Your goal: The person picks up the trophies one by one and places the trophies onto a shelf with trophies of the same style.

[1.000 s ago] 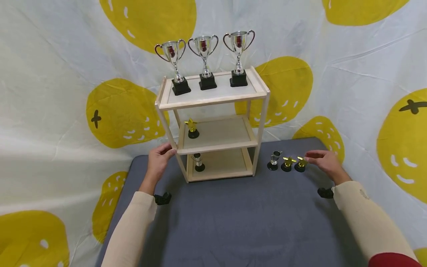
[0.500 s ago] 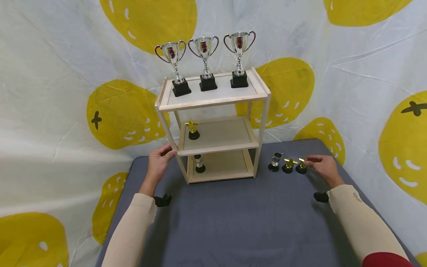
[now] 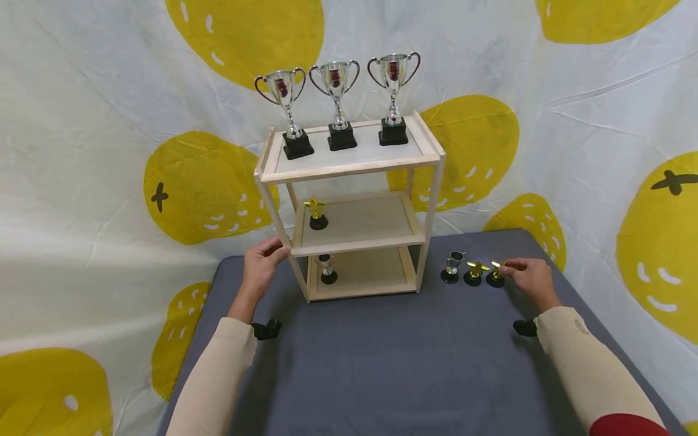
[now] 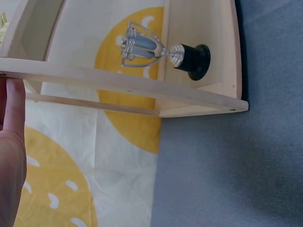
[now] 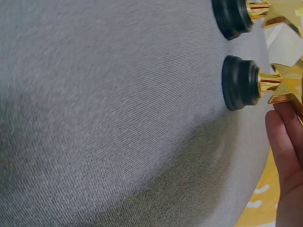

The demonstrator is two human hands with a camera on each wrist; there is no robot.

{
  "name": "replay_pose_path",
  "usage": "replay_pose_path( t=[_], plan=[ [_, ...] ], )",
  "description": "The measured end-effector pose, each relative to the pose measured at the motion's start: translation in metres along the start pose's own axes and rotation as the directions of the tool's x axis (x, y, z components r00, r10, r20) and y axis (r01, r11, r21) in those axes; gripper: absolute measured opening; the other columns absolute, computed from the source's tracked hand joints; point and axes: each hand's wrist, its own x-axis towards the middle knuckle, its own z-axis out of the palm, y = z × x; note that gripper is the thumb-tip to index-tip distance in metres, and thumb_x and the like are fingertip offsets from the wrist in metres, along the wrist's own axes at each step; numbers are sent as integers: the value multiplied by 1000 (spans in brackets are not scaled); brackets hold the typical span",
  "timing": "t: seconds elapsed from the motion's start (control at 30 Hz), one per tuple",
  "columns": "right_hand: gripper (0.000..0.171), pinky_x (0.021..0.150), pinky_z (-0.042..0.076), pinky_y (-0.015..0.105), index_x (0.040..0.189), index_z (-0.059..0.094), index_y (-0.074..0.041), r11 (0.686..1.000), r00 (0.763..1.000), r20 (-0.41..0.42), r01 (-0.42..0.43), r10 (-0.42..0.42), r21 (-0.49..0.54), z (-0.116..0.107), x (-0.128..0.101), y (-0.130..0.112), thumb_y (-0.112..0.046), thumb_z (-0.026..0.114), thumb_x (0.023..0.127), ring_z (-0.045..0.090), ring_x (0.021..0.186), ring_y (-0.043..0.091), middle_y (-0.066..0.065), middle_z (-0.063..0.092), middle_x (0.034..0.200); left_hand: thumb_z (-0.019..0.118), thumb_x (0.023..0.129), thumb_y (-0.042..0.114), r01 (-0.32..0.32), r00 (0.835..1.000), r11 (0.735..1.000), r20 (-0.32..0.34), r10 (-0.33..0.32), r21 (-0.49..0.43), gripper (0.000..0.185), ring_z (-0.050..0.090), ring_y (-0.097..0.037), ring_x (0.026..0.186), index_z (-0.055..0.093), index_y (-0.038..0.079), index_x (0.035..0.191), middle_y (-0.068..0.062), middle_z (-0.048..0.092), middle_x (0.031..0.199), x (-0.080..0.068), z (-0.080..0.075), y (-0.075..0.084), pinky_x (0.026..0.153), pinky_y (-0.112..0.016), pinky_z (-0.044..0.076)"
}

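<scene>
My left hand grips the left front post of a pale wooden three-tier shelf at middle-tier height, thumb in front. At the right, my right hand pinches the gold star of a small star trophy, whose black base sits at the table surface. In the right wrist view, fingers lie against that star's edge. Left of it stand a second star trophy and a small silver cup. Another star trophy is on the middle tier, and a small silver cup on the bottom tier.
Three large silver cups, left, middle and right, stand on the top tier. The shelf is on a grey cloth-covered table. Behind hangs a white curtain with yellow fruit prints.
My right hand has come slightly lower beside the outermost star trophy, and its forearm has shifted a little left. My left hand keeps its place on the shelf post.
</scene>
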Motion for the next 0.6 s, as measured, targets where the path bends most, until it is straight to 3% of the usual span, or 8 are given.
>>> replay_pose_path(
  t=[0.23,0.43,0.6],
  plan=[
    [29,63,50,29,107,79,4,996,997,-50,48,-52,-74,6,1,1,-23,72,100,70,89,39,26,77,101,71,97,3,6,1000,1000,-2,-6,0,35,67,-2,97,68,-8,131,16,69,102,-1,-1,-1,87,-13,57],
    [31,66,51,32,109,79,3,996,999,-53,-13,9,-85,9,1,1,-26,71,100,70,93,41,26,78,104,72,98,6,11,1000,1000,1,-11,7,35,67,-2,98,69,-7,130,19,69,102,0,-2,-2,88,-14,57],
    [33,70,55,41,110,79,3,996,998,-61,-28,23,-83,9,-3,0,-28,71,101,69,94,41,26,77,105,72,98,6,5,1000,1000,2,-5,-5,35,67,-2,98,69,-7,130,19,70,102,-1,-1,-1,88,-14,57]
  ],
)
